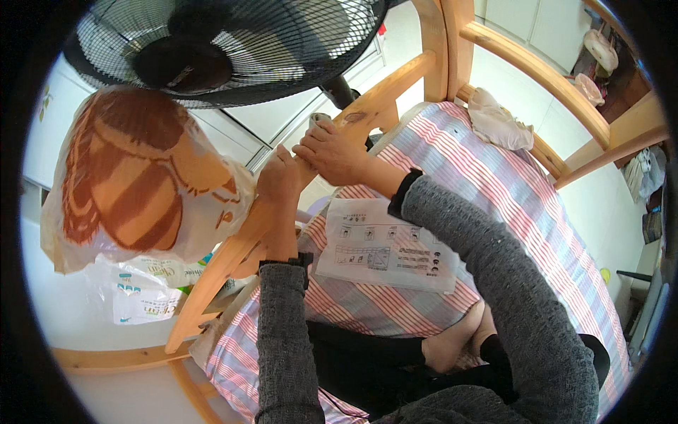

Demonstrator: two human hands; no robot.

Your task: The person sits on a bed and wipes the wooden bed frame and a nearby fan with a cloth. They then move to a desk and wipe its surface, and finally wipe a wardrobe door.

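My left hand (278, 175) lies with curled fingers on the wooden bed rail (212, 275); whether it holds anything is hidden. Just beyond it, my right hand (333, 153) is closed over the same rail, around a small greyish rolled or folded item (320, 117) that shows past its fingers. The fingertips of both hands are close together. Below them a translucent printed plastic bag (389, 246) lies flat on the striped checked bedsheet (450, 153), its upper right part under my right sleeve.
A black floor fan (233, 47) stands beyond the rail. At left, a plastic bag with an orange-brown print (137, 175) sits above packs with printed wrapping (145, 297). A crumpled pale bag (498, 122) rests at the bed's far edge, by the wooden end frame (540, 79).
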